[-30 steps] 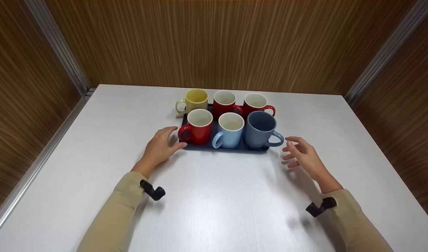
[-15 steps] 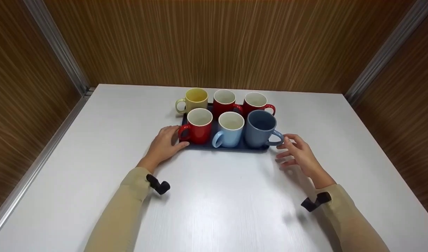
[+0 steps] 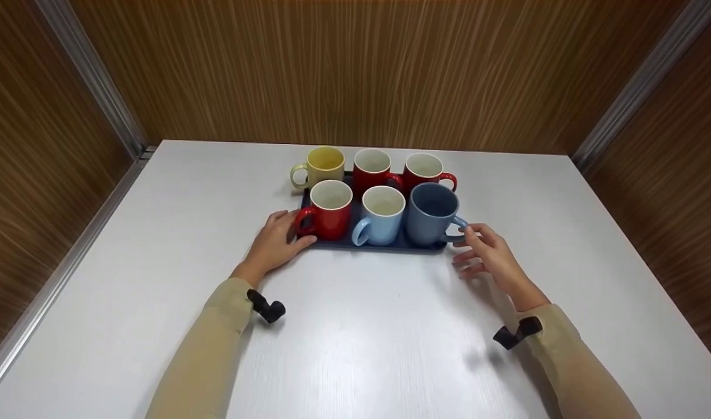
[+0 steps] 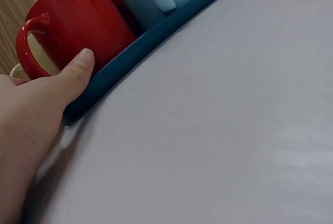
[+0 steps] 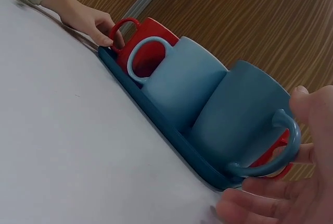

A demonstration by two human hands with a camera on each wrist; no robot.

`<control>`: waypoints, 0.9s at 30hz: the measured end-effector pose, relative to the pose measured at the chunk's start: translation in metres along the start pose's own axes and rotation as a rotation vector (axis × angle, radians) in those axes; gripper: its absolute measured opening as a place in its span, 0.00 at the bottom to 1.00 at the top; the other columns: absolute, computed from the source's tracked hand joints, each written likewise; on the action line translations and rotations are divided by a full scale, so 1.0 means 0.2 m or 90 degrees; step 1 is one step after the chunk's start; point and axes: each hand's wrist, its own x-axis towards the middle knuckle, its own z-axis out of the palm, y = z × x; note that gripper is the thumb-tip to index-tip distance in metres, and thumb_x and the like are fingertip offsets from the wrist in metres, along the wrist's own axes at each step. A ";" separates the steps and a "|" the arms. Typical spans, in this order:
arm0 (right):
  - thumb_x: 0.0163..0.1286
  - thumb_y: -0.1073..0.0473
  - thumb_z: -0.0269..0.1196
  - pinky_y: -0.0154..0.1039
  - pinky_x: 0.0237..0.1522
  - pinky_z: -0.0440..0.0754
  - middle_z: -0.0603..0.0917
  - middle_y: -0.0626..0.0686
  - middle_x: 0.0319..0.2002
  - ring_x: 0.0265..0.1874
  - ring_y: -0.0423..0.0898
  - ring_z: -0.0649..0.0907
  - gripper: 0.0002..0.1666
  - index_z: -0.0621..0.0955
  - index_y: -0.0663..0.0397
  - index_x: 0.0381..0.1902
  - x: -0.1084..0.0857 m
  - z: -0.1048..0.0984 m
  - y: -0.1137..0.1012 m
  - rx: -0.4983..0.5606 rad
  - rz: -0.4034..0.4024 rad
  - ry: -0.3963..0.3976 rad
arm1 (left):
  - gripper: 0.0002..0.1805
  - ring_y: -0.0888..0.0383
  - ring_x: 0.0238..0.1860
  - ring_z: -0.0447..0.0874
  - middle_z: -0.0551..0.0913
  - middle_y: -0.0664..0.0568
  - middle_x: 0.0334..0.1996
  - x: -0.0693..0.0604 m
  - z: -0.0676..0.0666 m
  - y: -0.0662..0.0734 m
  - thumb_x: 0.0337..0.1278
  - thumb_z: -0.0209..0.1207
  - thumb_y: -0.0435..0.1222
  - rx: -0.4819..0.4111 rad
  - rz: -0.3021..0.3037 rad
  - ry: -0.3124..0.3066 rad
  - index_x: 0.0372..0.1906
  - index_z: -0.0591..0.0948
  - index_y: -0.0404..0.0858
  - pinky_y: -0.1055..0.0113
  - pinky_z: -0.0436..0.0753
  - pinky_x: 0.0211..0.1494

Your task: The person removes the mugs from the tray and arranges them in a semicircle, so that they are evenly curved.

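Note:
Several mugs stand upright on a dark blue tray [image 3: 384, 247]. At the tray's left end my left hand [image 3: 272, 240] grips the front corner. Its thumb lies over the rim beside the front red mug [image 3: 332, 218], and the other fingers go behind that mug's handle, partly hidden. My right hand [image 3: 492, 251] is at the tray's right end, around the handle of the dusty blue mug [image 3: 431, 218]. In the right wrist view its fingers [image 5: 244, 206] are spread loosely near the tray's corner, one passing behind the handle. Between these mugs stands a light blue mug [image 3: 383, 218].
A yellow mug [image 3: 325, 166] and two red mugs, one in the middle [image 3: 368, 177] and one at right [image 3: 419, 179], form the back row. The white table [image 3: 355, 326] meets a wood-grain panel [image 3: 355, 70] behind, with more panels at both sides.
My left hand has moved right, onto the tray's left end. My right hand has come left to the dusty blue mug's handle. The mugs and tray have hardly moved.

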 end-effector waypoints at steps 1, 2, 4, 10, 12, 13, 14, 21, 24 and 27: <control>0.70 0.40 0.49 0.51 0.33 0.83 0.73 0.71 0.52 0.40 0.60 0.82 0.32 0.64 0.62 0.57 0.00 0.00 0.00 -0.001 0.002 0.002 | 0.45 0.49 0.66 0.57 0.71 0.48 0.61 0.00 0.00 0.00 0.49 0.54 0.65 0.003 0.001 0.001 0.66 0.67 0.40 0.49 0.62 0.65; 0.70 0.40 0.49 0.51 0.33 0.83 0.73 0.70 0.52 0.40 0.60 0.82 0.32 0.65 0.62 0.56 0.00 0.00 0.00 0.001 0.005 0.004 | 0.45 0.49 0.66 0.58 0.71 0.48 0.61 0.00 0.01 0.00 0.49 0.53 0.66 0.006 0.003 0.003 0.66 0.67 0.40 0.49 0.62 0.65; 0.69 0.38 0.49 0.50 0.32 0.83 0.74 0.70 0.52 0.40 0.60 0.82 0.33 0.66 0.62 0.55 0.01 0.00 0.01 0.009 0.013 0.009 | 0.46 0.48 0.66 0.58 0.71 0.47 0.61 -0.01 0.01 0.00 0.50 0.53 0.66 0.009 0.007 0.006 0.67 0.66 0.39 0.49 0.62 0.65; 0.65 0.34 0.52 0.50 0.31 0.83 0.76 0.69 0.48 0.37 0.58 0.83 0.35 0.66 0.61 0.51 0.03 0.01 0.02 0.073 0.061 0.001 | 0.46 0.49 0.63 0.63 0.71 0.47 0.62 -0.02 0.03 -0.01 0.49 0.55 0.65 0.030 0.030 0.015 0.67 0.66 0.39 0.52 0.63 0.64; 0.65 0.34 0.53 0.50 0.32 0.83 0.76 0.68 0.46 0.37 0.58 0.83 0.34 0.66 0.59 0.48 0.04 0.01 0.02 0.088 0.072 -0.006 | 0.46 0.49 0.62 0.65 0.71 0.47 0.62 -0.03 0.03 -0.01 0.49 0.55 0.65 0.035 0.043 0.020 0.66 0.66 0.39 0.53 0.64 0.64; 0.65 0.35 0.53 0.50 0.32 0.83 0.77 0.68 0.45 0.37 0.57 0.83 0.32 0.66 0.58 0.47 0.04 0.01 0.02 0.094 0.075 -0.008 | 0.46 0.49 0.61 0.65 0.71 0.47 0.62 -0.03 0.03 -0.01 0.49 0.55 0.65 0.037 0.048 0.022 0.66 0.66 0.39 0.53 0.65 0.63; 0.65 0.35 0.54 0.50 0.33 0.83 0.78 0.67 0.44 0.36 0.57 0.83 0.31 0.67 0.58 0.46 0.04 0.01 0.02 0.101 0.078 -0.010 | 0.46 0.49 0.60 0.66 0.71 0.47 0.61 -0.03 0.03 -0.01 0.49 0.55 0.65 0.039 0.052 0.024 0.66 0.66 0.38 0.53 0.65 0.63; 0.67 0.39 0.55 0.50 0.33 0.82 0.81 0.65 0.38 0.35 0.56 0.84 0.25 0.68 0.57 0.36 0.07 0.01 0.02 0.139 0.070 -0.020 | 0.47 0.49 0.59 0.67 0.73 0.48 0.60 -0.03 0.03 -0.01 0.48 0.55 0.66 0.047 0.048 0.029 0.66 0.66 0.39 0.53 0.66 0.62; 0.68 0.40 0.54 0.50 0.34 0.82 0.82 0.64 0.37 0.35 0.56 0.84 0.24 0.68 0.57 0.34 0.08 0.00 0.02 0.132 0.045 -0.031 | 0.47 0.50 0.59 0.68 0.74 0.48 0.58 -0.02 0.03 -0.02 0.47 0.55 0.66 0.044 0.051 0.039 0.66 0.66 0.39 0.54 0.66 0.62; 0.67 0.40 0.54 0.50 0.34 0.82 0.83 0.63 0.36 0.36 0.56 0.84 0.23 0.69 0.55 0.33 0.09 -0.01 0.03 0.117 0.028 -0.039 | 0.47 0.50 0.59 0.68 0.74 0.48 0.58 -0.02 0.03 -0.02 0.47 0.54 0.67 0.044 0.047 0.040 0.66 0.66 0.39 0.54 0.66 0.62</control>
